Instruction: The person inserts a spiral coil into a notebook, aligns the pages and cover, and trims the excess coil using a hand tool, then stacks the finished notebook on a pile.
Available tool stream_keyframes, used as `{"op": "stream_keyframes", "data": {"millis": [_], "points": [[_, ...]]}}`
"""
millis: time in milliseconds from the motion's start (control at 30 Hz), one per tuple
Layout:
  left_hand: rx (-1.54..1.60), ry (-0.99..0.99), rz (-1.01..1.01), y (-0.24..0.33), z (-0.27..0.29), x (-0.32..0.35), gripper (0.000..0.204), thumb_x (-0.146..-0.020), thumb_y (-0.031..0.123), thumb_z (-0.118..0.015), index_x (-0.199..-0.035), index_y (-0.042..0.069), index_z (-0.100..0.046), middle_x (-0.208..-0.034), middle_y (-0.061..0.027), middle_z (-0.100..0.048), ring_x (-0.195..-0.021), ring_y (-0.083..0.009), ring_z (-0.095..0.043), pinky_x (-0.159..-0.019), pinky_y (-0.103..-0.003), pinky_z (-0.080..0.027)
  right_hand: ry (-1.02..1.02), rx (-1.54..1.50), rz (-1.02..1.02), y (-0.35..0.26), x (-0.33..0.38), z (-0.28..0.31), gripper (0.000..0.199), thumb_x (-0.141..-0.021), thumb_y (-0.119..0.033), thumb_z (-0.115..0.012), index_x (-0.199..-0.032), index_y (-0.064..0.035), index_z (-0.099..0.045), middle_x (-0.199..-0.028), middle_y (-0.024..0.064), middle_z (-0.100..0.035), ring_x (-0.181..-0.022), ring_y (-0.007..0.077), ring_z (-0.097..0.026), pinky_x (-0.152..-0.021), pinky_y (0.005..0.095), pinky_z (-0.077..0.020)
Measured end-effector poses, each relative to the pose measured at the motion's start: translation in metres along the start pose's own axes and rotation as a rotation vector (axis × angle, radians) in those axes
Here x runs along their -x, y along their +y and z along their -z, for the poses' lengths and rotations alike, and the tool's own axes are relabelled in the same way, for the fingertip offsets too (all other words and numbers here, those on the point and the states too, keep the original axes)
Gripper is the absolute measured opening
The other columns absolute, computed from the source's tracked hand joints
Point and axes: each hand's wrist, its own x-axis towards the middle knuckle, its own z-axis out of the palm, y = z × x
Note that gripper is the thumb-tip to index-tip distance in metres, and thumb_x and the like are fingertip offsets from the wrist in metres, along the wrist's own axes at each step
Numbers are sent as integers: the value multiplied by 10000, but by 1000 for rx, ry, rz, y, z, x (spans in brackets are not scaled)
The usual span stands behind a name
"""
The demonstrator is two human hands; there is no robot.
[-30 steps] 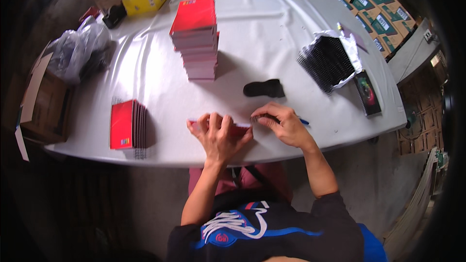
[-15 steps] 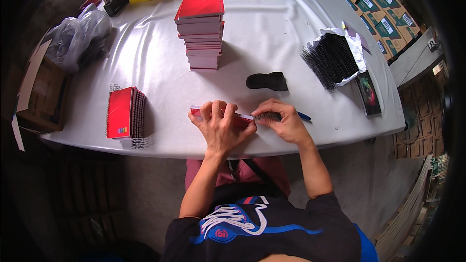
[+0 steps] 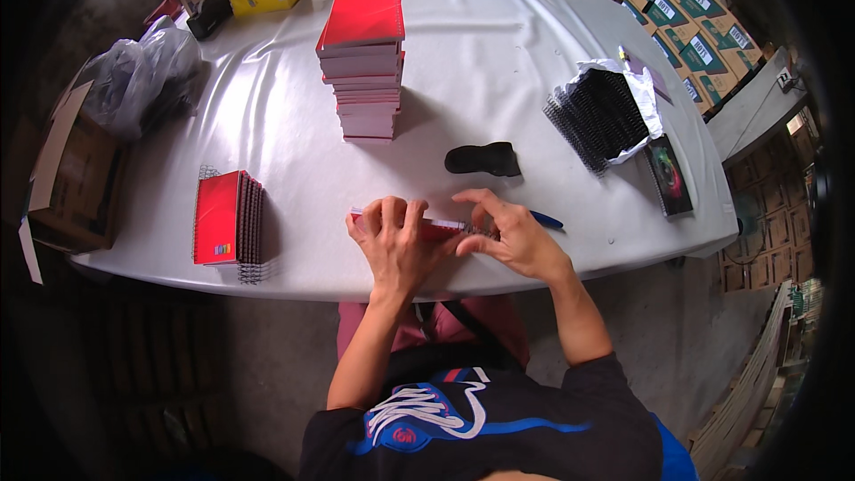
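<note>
Close to the table's front edge, my left hand [image 3: 392,236] grips a red notebook [image 3: 443,229], its fingers curled over the top and much of the cover hidden. At the notebook's right end a dark spiral coil [image 3: 482,232] pokes out. Around this coil my right hand [image 3: 517,236] is open, thumb and forefinger spread apart; its other fingers are partly hidden. Just right of that hand lies a blue pen [image 3: 547,221]. Beyond it rests a black, sole-shaped piece [image 3: 483,159].
A tall stack of red notebooks [image 3: 363,18] stands mid-table. Spiral-bound red notebooks [image 3: 218,218] are piled at left, beside a cardboard box [image 3: 76,169] and plastic bag [image 3: 134,80]. Black coils [image 3: 601,116] lie on white wrapping at right, near a dark notebook [image 3: 668,176].
My right hand's fingers have spread from a pinch on the coil. My left hand keeps its hold on the notebook. The whole view has shifted slightly.
</note>
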Motion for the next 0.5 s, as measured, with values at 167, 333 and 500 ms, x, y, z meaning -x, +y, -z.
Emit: {"op": "stream_keyframes", "data": {"millis": [167,333,500], "points": [[25,-40,-17,-2,10,-4,588,-546,610,-758,-856,142,-583,-895,-27,-509,-930,-252,-457,-860,-417,-315,13,-11,218,25,2,-5,233,-864,-155,-646,-1053,-19,-637,-787,95,-635,-652,153,-600,-595,280,-477],[41,-59,-29,-9,13,-6,604,-541,632,-742,-830,127,-579,-854,-27,-505,-900,-256,-462,-851,-407,-322,-219,128,74,28,-24,17,312,-923,-309,-549,-1121,-79,-621,-966,129,-666,-851,281,-639,-808,344,-492],[147,-71,-93,-10,17,-10,589,-559,611,-749,-791,102,-562,-891,-48,-526,-916,-261,-469,-841,-395,-338,141,688,46,88,-58,21,376,-771,-121,-606,-1148,-124,-609,-1176,101,-595,-1087,312,-556,-903,392,-457]]}}
